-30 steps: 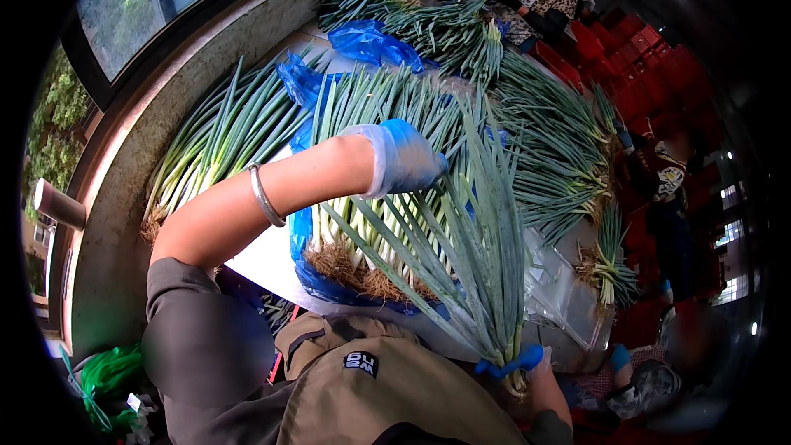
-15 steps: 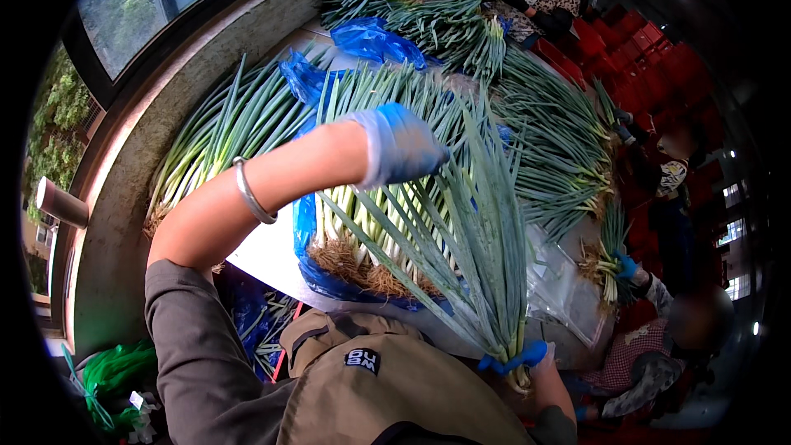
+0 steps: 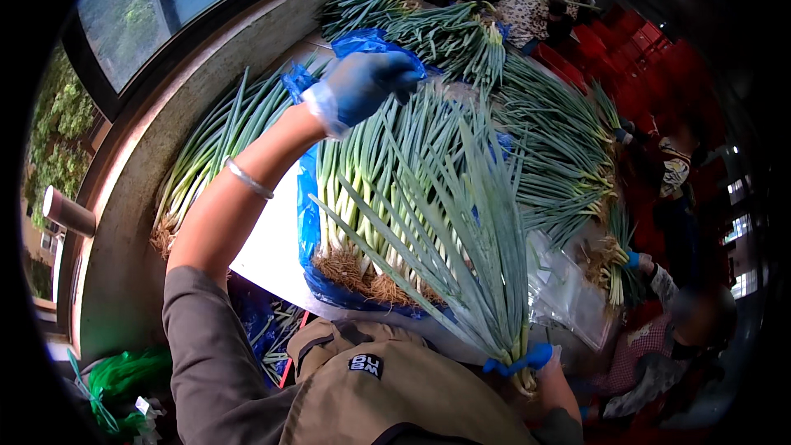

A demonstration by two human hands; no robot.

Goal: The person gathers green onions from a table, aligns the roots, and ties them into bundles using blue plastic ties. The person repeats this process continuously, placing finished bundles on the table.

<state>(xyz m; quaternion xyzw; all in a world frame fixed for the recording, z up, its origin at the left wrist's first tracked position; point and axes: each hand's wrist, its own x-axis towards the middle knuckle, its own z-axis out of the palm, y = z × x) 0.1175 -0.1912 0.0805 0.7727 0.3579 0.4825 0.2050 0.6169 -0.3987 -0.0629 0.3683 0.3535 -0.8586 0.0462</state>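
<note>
- Onion bunch (image 3: 494, 255) clamped by right hand (image 3: 540, 356), near right (handling step, apparently)
- Left hand (image 3: 362, 91) held farther left; grip can't be told
- Firm right grip likely needed next

Main onion pile (image 3: 387, 222) lies on plastic sheet (image 3: 307, 206), mid desk (image 3: 274, 241). 2nd pile (image 3: 216, 156) to its L, btwn it & window wall (image 3: 124, 173). R bunches (image 3: 552, 144) opp. side, far bunches (image 3: 445, 29) behind. Plastic bags (image 3: 573, 290) front R, beside held bunch (image 3: 486, 255) in grip of R hand (image 3: 531, 358), over main pile's front R. L hand (image 3: 362, 91) above main pile's back.
</note>
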